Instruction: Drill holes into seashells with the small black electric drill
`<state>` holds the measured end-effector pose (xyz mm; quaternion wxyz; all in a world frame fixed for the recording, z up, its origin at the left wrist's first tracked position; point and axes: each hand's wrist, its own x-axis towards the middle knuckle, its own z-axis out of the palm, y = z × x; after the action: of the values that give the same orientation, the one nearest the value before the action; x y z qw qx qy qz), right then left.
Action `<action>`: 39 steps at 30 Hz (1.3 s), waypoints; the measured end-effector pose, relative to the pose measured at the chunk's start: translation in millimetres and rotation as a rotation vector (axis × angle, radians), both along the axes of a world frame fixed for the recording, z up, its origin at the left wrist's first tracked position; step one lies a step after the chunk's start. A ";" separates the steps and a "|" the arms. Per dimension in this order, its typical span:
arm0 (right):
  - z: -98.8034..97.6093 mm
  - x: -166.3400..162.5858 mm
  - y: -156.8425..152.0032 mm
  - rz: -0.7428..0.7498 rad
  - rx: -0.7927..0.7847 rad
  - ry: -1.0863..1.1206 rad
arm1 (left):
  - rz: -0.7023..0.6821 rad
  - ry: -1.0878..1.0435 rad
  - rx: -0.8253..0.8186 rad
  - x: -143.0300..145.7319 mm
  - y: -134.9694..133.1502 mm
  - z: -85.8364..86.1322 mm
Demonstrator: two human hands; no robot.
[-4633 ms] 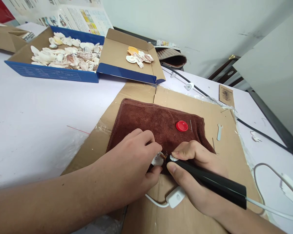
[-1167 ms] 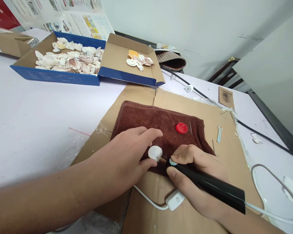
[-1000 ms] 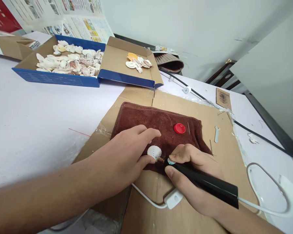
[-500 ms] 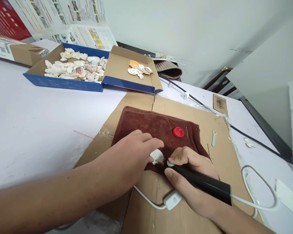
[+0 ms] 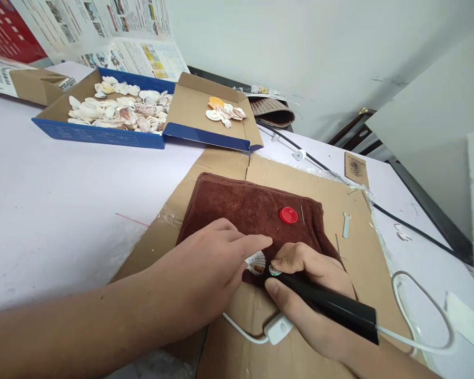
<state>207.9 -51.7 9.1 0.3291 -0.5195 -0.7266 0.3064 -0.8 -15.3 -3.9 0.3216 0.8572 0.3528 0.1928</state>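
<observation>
My right hand [image 5: 315, 269] grips a black corded mini drill [image 5: 334, 304], thumb and fingers wrapped near its front end. The drill's tip points left at a white ribbed seashell [image 5: 257, 258], which carries a row of small dark holes. My left hand [image 5: 215, 263] holds the shell from its left side, its index finger reaching over the top; the thumb is mostly hidden. Beneath the shell lies a folded brown cloth [image 5: 237, 200]. Whether the drill bit touches the shell is hard to tell.
A red cap [image 5: 288, 215] and a needle-like rod [image 5: 302, 215] lie on the cloth. Cardboard [image 5: 292, 173] covers the table, with a small wrench [image 5: 346, 225] at right. Behind stands a blue box [image 5: 102, 136] of shells. A white inline switch [image 5: 278, 329] sits below my hands.
My left hand has shifted slightly right and lower, with its index finger stretched farther over the shell. The shell has moved a little, and the drill tip now overlaps its lower right part.
</observation>
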 end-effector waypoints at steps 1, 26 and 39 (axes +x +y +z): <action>-0.1 0.2 0.2 0.003 0.000 0.009 | -0.010 -0.008 -0.016 0.0 -0.4 0.1; 0.2 0.1 -1.0 0.021 0.045 0.064 | -0.152 -0.039 -0.045 3.4 2.7 0.6; -15.3 15.5 -0.9 -0.109 0.047 0.431 | -0.052 0.051 0.131 6.0 -1.6 0.3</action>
<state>223.4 -52.5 -6.2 0.5047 -0.4727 -0.6173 0.3751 5.3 -16.9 -3.6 0.2606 0.8899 0.3253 0.1851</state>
